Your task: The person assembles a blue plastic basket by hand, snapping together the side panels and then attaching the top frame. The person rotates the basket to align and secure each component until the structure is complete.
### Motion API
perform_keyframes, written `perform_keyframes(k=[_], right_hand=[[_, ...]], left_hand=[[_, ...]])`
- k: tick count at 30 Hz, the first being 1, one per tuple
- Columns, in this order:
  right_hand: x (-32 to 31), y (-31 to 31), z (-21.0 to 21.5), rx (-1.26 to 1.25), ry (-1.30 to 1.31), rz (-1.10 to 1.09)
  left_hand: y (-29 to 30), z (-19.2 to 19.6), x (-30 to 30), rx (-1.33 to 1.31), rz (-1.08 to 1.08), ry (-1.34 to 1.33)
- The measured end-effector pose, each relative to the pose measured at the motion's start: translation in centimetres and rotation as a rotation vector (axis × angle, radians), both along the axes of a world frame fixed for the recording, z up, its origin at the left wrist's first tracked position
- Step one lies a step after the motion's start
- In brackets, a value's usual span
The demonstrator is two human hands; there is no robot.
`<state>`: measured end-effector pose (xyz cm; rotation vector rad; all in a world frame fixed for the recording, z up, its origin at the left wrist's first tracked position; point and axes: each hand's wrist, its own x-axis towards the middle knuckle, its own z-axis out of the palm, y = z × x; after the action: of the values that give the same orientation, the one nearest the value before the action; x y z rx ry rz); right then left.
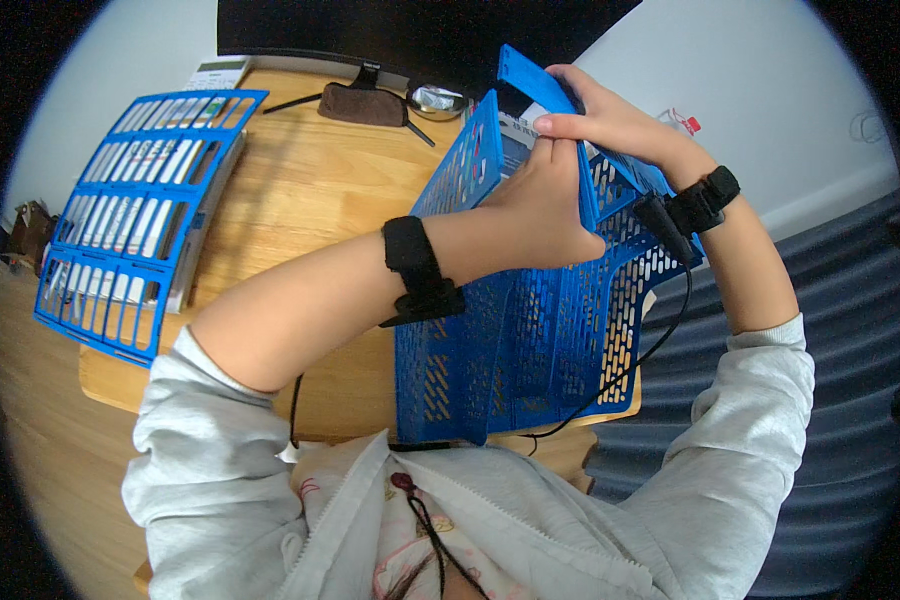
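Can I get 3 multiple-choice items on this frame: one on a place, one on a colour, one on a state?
1. Where does the flat slotted panel lie?
A. on the desk's left side
B. on the floor
C. on the person's lap

2. What colour is the slotted rack in the hands?
A. red
B. blue
C. white

3. What is the right hand doing?
A. resting flat on the desk
B. hanging free
C. gripping an upper panel of the rack

Key: 1 A, it lies over papers at the left of the wooden desk. 2 B, every panel is blue. 3 C, its fingers close on the top panel while the left hand presses inside the rack.
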<state>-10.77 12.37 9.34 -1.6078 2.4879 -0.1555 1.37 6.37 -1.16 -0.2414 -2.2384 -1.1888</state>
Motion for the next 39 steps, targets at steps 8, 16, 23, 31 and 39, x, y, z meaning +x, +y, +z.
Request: perform_keyframes(k=[8, 16, 23, 31, 39], right_hand=[[0.02, 0.15, 0.27, 0.019, -0.08, -0.03], [-0.59, 0.76, 0.01, -0.036, -0.078, -0.039], [-0.76, 0.77, -0.09, -0.035, -0.069, -0.046], [-0.44, 0.59, 0.04, 0.03, -0.109, -0.073], [-0.27, 0.54, 0.01, 0.046, -0.155, -0.065]], left_hand=[[0.41, -0.37, -0.31, 0.138, -0.083, 0.011], [0.19, -0.2, 0.07, 0.18, -0.093, -0.009], [0.25, 0.06, 0.29, 0.172, -0.11, -0.079], [0.38, -0.05, 0.23, 0.175, -0.109, -0.075], [0.34, 0.1, 0.5, 0.159, -0.111, -0.075]])
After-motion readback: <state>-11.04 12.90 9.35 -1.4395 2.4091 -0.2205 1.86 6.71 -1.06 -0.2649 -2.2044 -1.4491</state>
